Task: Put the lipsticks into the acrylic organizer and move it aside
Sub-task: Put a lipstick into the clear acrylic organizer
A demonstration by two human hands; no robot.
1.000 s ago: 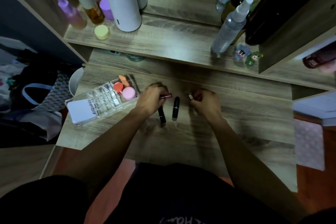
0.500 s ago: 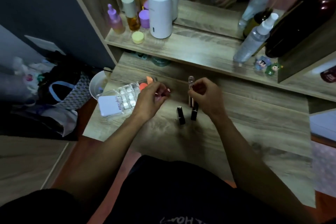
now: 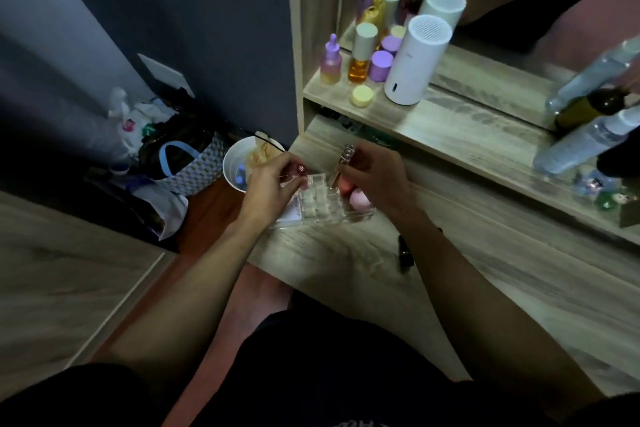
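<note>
The clear acrylic organizer (image 3: 320,202) sits at the left end of the wooden desk, with a grid of small cells and two sponges, one pink and one red, in its right part. My left hand (image 3: 273,184) hovers over its left side, shut on a dark red lipstick (image 3: 300,168). My right hand (image 3: 375,177) is over the organizer's right side and holds a slim rose-gold lipstick (image 3: 343,163) upright, tip down toward the cells. A black lipstick (image 3: 404,253) lies on the desk beside my right forearm.
A raised shelf (image 3: 467,128) behind the desk carries a white cylinder (image 3: 417,59), small purple and amber bottles (image 3: 360,55), a yellow jar and clear spray bottles (image 3: 588,139). Left of the desk, on the floor, stand a white bin (image 3: 239,163) and bags (image 3: 180,159).
Both hands have lifted a lipstick each off the desk and carried them left to above the organizer. The view has swung left. One black lipstick is hidden behind my right forearm.
</note>
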